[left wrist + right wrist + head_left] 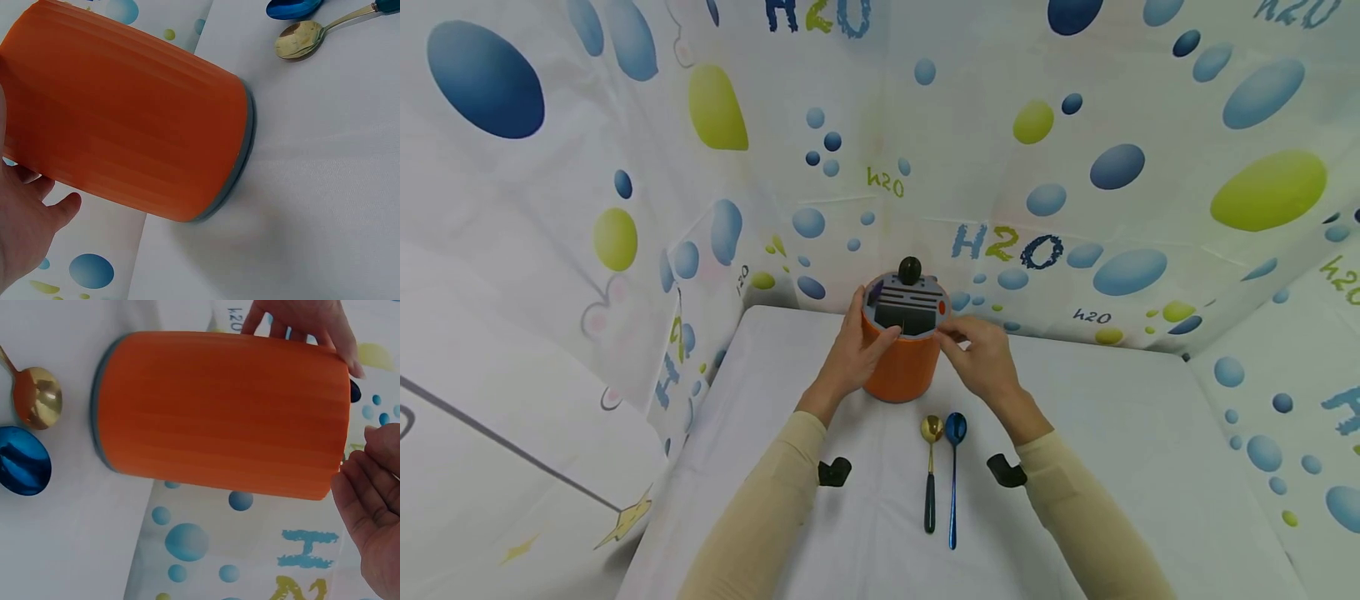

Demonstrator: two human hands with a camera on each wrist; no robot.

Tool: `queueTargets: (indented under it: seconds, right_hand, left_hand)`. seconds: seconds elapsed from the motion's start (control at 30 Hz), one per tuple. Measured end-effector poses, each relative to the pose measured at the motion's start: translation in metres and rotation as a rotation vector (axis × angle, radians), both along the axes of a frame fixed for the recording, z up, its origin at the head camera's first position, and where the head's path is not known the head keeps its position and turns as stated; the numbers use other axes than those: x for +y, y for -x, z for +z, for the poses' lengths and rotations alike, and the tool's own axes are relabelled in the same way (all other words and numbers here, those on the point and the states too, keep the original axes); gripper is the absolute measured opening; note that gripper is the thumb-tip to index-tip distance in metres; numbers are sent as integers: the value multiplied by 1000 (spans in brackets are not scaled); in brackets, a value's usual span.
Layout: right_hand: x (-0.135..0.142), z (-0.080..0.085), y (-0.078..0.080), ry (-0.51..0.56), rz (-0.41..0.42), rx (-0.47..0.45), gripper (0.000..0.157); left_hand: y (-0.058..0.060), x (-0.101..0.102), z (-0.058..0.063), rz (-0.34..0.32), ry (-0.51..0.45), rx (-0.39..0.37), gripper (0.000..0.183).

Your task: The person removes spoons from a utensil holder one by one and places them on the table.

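Observation:
An orange utensil holder stands upright near the back of the table, its grey top cut with dark slots and larger openings. A dark rounded knob rises behind the top. My left hand grips the holder's left side, with the thumb over the front rim. At the right front rim, the fingertips of my right hand pinch the edge of the grey top. In the right wrist view, its curled fingers meet the rim. A gold spoon and a blue spoon lie in front of the holder.
The white-covered table ends at a back edge close behind the holder. A patterned backdrop with blue and green spots rises behind and at both sides. The gold spoon's handle is dark and points toward the front.

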State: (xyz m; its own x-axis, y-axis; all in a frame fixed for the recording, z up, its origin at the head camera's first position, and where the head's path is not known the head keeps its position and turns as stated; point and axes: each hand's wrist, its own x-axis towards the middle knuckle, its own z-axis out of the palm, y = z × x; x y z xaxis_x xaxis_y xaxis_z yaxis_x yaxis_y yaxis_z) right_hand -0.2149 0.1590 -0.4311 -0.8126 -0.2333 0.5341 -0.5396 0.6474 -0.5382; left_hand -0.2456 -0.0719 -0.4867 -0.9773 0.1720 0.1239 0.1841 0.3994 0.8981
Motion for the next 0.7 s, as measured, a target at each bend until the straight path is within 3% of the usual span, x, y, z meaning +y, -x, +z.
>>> queueTargets:
  seconds: [0.3, 0.7]
  right_hand:
    - [-6, 11, 12, 13, 4, 7, 16]
    - [-10, 12, 23, 48, 6, -6, 13]
  left_hand:
    - [0, -1, 0, 3, 11, -16, 99]
    - [0, -1, 0, -3, 2, -16, 99]
